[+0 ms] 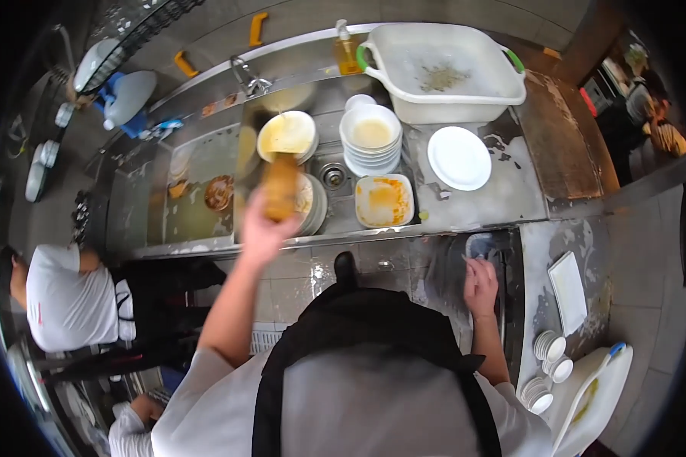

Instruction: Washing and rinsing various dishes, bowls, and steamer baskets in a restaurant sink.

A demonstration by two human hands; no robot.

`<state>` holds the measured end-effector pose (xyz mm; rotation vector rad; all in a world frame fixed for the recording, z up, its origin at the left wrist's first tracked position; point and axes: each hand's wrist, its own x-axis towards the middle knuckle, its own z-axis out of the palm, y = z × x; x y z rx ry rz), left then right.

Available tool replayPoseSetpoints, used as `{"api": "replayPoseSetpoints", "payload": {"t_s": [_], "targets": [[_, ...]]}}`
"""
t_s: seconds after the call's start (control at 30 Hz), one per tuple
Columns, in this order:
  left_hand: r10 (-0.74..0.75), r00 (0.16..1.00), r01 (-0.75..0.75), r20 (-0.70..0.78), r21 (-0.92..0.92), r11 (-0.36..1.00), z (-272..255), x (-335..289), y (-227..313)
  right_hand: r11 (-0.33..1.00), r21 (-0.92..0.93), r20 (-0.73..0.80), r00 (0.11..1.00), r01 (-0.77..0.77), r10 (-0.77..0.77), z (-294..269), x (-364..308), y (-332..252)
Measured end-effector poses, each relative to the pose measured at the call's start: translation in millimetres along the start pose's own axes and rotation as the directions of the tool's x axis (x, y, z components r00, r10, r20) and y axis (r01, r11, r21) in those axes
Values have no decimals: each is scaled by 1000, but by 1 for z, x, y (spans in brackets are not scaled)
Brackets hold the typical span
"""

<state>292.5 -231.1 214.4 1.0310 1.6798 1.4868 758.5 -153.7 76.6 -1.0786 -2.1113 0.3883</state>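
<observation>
My left hand [263,232] is wrapped around a brown oblong dish [281,186], smeared by motion and tilted over the sink. Right behind it, a white bowl [287,135] holds yellowish liquid. A stack of plates [312,204] lies partly hidden beside the brown dish. Off to the right, my right hand [480,286] hangs by the counter's front edge near a dark bin opening [484,245]; its fingers are loosely bent and apart, with nothing seen in them. A white square dish with orange smears [384,202] sits beside a stack of white bowls [371,141].
A white tub [450,105] of cloudy water stands behind a white oval plate [459,158]. Murky water fills the left basin [198,206]. A soap pump bottle [347,49] and a tap [249,76] line the back. A co-worker [76,297] stands at the left.
</observation>
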Motion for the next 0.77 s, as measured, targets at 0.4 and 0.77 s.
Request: {"api": "replayPoseSetpoints", "payload": {"t_s": [0.4,0.77], "targets": [[-305,917,303,-257,947,111,-273,125,-241,861,-293,-245,903,-416,353,71,173,68],[17,994,73,-106,783,618,-232,277,-234,23,727,358,407,-686,840,131,229,-7]]}}
